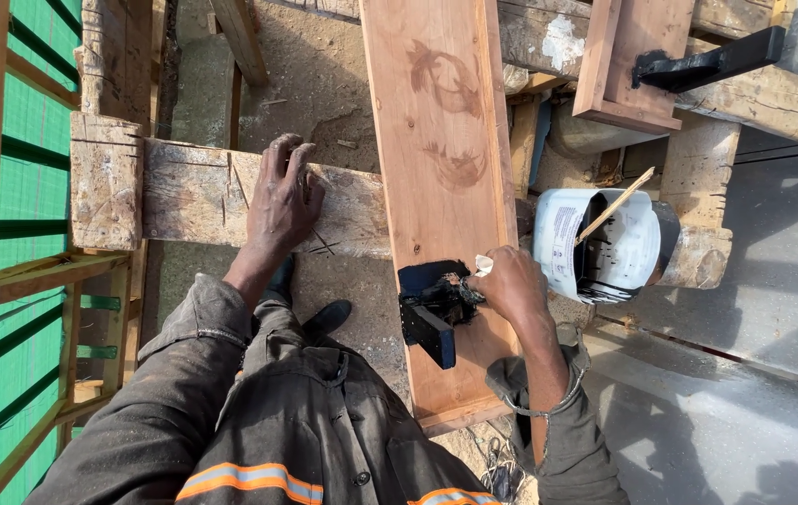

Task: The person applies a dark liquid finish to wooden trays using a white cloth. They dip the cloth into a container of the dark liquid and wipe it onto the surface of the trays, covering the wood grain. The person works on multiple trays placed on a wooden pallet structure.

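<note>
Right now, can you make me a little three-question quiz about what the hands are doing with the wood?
1. True or false: the left hand rests flat on the rough wooden beam.
2. What colour is being spread on the reddish plank? A) white B) black C) green
3. Fill in: a thin stick leans in the white ____ beside the plank.

Key
1. True.
2. B: the right hand presses a blackened wad onto the plank, where a black patch shows.
3. Bucket.
</note>
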